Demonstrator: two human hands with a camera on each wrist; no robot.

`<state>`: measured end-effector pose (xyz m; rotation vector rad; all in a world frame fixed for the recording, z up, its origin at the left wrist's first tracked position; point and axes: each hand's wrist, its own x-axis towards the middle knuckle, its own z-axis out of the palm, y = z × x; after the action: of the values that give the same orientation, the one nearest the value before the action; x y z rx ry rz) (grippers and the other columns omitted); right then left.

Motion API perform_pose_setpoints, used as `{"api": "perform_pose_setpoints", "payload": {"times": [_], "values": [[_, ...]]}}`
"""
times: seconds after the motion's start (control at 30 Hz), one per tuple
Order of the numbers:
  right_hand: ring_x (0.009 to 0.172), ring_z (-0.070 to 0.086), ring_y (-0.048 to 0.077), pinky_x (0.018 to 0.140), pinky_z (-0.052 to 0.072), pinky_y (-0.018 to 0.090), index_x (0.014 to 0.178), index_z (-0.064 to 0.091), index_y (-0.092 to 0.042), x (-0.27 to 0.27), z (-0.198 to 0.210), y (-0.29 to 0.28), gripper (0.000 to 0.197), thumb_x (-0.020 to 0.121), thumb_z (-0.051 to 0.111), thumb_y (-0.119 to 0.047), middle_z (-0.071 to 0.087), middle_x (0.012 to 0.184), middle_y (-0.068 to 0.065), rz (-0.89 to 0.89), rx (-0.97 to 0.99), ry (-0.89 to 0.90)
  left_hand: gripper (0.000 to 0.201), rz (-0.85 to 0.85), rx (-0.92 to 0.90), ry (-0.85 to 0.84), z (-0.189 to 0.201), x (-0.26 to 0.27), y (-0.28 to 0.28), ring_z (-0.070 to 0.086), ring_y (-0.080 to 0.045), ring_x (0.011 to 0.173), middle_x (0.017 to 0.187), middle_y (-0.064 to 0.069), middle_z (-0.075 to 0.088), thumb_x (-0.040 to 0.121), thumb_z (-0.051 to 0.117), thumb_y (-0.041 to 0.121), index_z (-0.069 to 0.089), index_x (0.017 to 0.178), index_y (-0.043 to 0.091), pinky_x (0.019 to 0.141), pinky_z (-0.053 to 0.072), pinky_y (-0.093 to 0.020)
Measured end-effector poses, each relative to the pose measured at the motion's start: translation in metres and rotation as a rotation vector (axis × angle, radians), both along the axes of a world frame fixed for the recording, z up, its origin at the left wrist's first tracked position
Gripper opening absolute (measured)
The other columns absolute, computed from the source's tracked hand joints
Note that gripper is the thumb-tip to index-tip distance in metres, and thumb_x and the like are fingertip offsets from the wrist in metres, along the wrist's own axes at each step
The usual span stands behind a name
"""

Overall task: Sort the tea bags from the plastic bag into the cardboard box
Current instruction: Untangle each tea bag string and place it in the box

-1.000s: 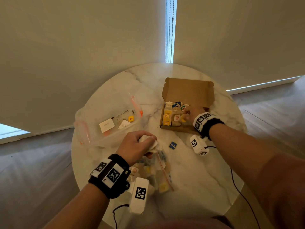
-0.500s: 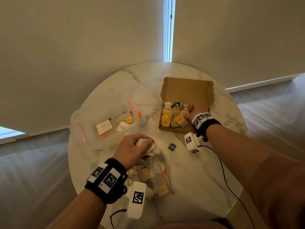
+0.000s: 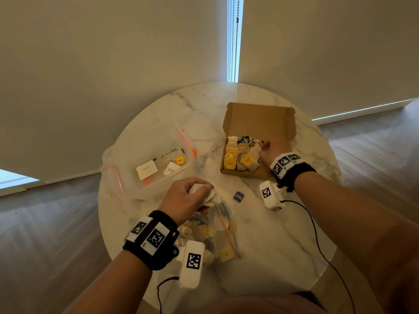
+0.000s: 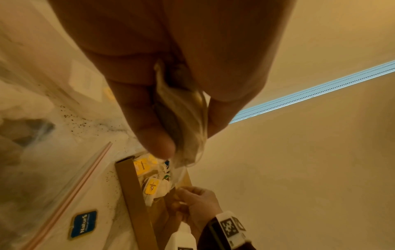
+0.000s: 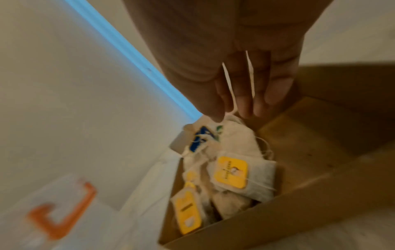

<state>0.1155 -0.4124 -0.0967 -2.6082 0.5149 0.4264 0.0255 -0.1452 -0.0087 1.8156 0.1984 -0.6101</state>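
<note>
A round marble tabletop [image 3: 260,234] carries everything. Toward its left edge lies a clear plastic tub [image 3: 149,159] with orange clips, holding two white cards and a small yellow tag. Toward the far right edge sits the cardboard box [image 3: 258,123], its lid standing open at the back; tea bags [image 3: 241,155] with yellow and blue tags are piled in its left half, while the right half shows bare cardboard. At the near edge, under the left forearm, lies the plastic bag [image 3: 217,236] with a red and blue zip strip, more tea bags inside it. A loose blue tag [image 3: 238,196] lies on the marble between the bag and the box.

The left hand [image 3: 188,200] is just above the bag's mouth, thumb and fingers [image 4: 153,128] curled round a bunch of pale tea bags [image 4: 186,121]. The right hand [image 3: 275,150] is inside the box, at the right side of the pile, its fingers [image 5: 245,101] relaxed, loosely bent and gripping nothing, their tips at the topmost bag.
</note>
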Motion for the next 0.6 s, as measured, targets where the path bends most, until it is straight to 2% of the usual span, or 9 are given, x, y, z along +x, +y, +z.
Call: {"api": "perform_pose_setpoints", "payload": {"times": [0.07,0.17,0.23,0.3,0.37,0.5,0.6], "values": [[0.091,0.063,0.022,0.077,0.05,0.03,0.103,0.069,-0.012,-0.01,0.018,0.01,0.017,0.089,0.063,-0.022,0.068,0.096,0.005,0.013,0.109,-0.133,0.015,0.023,-0.026,0.001,0.002,0.0,-0.002,0.065,-0.016,0.062,0.09,-0.017,0.07,0.094,0.062,0.012,0.073,0.094,0.002,0.054,0.054,-0.028],[0.08,0.061,0.008,0.075,0.051,0.025,0.097,0.072,-0.016,-0.035,0.055,0.034,0.013,0.09,0.065,-0.024,0.066,0.086,-0.008,0.237,0.322,-0.258,0.017,0.078,-0.1,0.011,0.008,0.0,-0.005,0.065,-0.017,0.061,0.087,-0.013,0.068,0.095,0.06,0.014,0.072,0.096,0.002,0.054,0.054,-0.027],[0.073,0.06,0.002,0.07,0.049,0.019,0.091,0.074,-0.016,-0.055,0.081,0.055,0.013,0.089,0.067,-0.027,0.068,0.082,-0.011,0.395,0.435,-0.307,0.021,0.123,-0.185,0.059,0.013,0.0,-0.007,0.065,-0.019,0.064,0.089,-0.014,0.067,0.098,0.056,0.017,0.07,0.099,0.001,0.056,0.056,-0.028],[0.071,0.06,0.003,0.064,0.047,0.013,0.092,0.074,-0.017,-0.072,0.096,0.072,0.015,0.087,0.069,-0.03,0.068,0.081,-0.01,0.492,0.503,-0.32,0.028,0.167,-0.27,0.126,0.017,-0.001,-0.008,0.065,-0.019,0.069,0.088,-0.013,0.068,0.102,0.049,0.023,0.068,0.102,0.001,0.061,0.058,-0.028],[0.071,0.06,0.005,0.063,0.047,0.013,0.1,0.072,-0.017,-0.084,0.101,0.084,0.022,0.085,0.071,-0.032,0.066,0.084,-0.009,0.527,0.555,-0.338,0.037,0.205,-0.342,0.179,0.02,-0.002,-0.008,0.064,-0.019,0.07,0.084,-0.012,0.069,0.104,0.042,0.029,0.066,0.104,0.001,0.062,0.057,-0.029],[0.073,0.061,0.007,0.061,0.045,0.012,0.112,0.066,-0.017,-0.093,0.102,0.093,0.033,0.083,0.074,-0.031,0.065,0.095,-0.005,0.518,0.622,-0.404,0.046,0.285,-0.459,0.26,0.025,-0.006,-0.004,0.064,-0.02,0.067,0.083,-0.013,0.068,0.105,0.037,0.036,0.066,0.105,0.001,0.058,0.055,-0.028],[0.073,0.059,0.007,0.064,0.042,0.009,0.114,0.066,-0.022,-0.096,0.104,0.097,0.033,0.082,0.076,-0.024,0.063,0.097,-0.006,0.578,0.568,-0.479,0.051,0.29,-0.48,0.288,0.027,-0.01,0.0,0.064,-0.021,0.064,0.085,-0.014,0.068,0.105,0.037,0.039,0.063,0.114,-0.004,0.055,0.056,-0.028]]}}
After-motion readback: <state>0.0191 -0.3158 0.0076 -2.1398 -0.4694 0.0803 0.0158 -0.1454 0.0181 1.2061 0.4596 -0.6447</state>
